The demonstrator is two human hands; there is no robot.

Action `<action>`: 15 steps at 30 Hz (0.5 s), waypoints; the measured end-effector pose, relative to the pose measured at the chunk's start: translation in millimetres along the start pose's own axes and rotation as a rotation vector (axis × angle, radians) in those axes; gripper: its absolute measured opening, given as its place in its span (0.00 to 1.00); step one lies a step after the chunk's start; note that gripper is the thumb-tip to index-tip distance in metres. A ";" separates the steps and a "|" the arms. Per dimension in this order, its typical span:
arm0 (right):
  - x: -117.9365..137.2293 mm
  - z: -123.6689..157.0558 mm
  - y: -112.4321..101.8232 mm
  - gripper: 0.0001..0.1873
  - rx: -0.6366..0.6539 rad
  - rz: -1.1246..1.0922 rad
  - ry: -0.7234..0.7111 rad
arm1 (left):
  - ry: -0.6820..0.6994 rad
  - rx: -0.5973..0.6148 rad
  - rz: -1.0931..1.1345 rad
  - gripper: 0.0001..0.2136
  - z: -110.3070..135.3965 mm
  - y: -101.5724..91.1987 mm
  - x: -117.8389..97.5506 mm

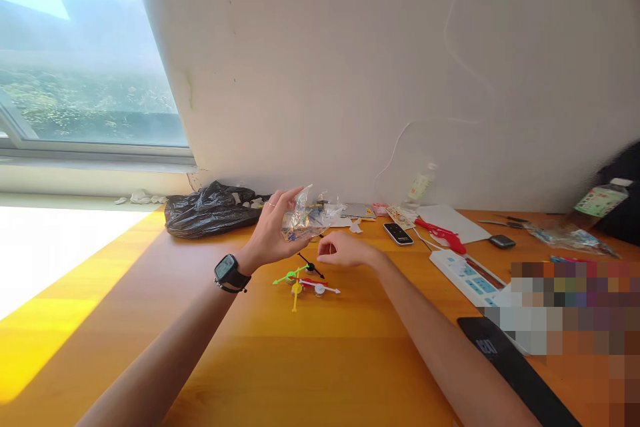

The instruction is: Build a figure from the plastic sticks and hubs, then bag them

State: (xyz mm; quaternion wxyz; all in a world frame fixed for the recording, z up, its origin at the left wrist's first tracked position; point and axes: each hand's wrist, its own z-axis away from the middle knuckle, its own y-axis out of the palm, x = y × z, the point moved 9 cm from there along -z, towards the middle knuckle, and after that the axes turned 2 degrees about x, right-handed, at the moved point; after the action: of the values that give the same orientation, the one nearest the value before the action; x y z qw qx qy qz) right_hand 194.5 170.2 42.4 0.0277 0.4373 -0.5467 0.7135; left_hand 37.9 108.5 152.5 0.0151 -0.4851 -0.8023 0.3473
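My left hand, a watch on its wrist, is closed on a crinkled clear plastic bag and holds it up above the table. Just to the right and lower, my right hand has its fingers curled together in a pinch; whatever sits between them is too small to make out. Beneath both hands lies a cluster of small plastic arrow spinners: a green one, a yellow one, a white one, a black one and a partly covered red one.
A black plastic bag lies at the back left by the window. Toward the right are a small black-and-white device, a red toy gun, a white power strip and a black phone-like slab. Bottles stand near the wall.
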 end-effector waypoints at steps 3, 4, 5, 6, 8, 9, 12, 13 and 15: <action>2.4 -10.1 23.4 0.09 -0.035 -0.055 -0.026 | 0.001 0.025 0.001 0.42 0.8 3.6 1.9; 3.6 -12.8 29.0 0.11 -0.047 -0.075 -0.036 | -0.001 0.032 -0.002 0.42 1.1 4.8 2.8; 4.6 -15.0 34.0 0.12 -0.051 -0.094 -0.045 | -0.003 0.038 -0.005 0.42 1.5 6.1 3.8; 4.9 -16.9 38.4 0.12 -0.049 -0.112 -0.054 | -0.003 0.044 -0.008 0.42 1.8 7.2 4.7; 3.2 -19.5 45.4 0.12 -0.026 -0.141 -0.063 | -0.002 0.051 -0.007 0.42 2.4 8.9 6.1; 1.3 -20.3 47.9 0.11 -0.013 -0.155 -0.064 | 0.000 0.053 -0.003 0.42 2.6 9.6 6.7; -6.9 -22.0 50.0 0.11 -0.002 -0.198 -0.062 | 0.001 0.056 0.004 0.41 3.2 10.8 7.6; -9.9 -22.7 48.6 0.10 -0.012 -0.213 -0.062 | -0.002 0.061 0.004 0.41 3.4 11.4 7.9; -16.1 -24.6 41.6 0.09 -0.054 -0.245 -0.064 | -0.010 0.067 0.002 0.40 3.7 12.4 8.7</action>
State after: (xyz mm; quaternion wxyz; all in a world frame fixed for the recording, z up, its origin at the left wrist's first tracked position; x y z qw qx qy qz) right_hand 168.2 180.4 -0.1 0.1089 0.5224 -0.5090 0.6754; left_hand 41.5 116.9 139.9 0.0267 -0.4834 -0.7899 0.3765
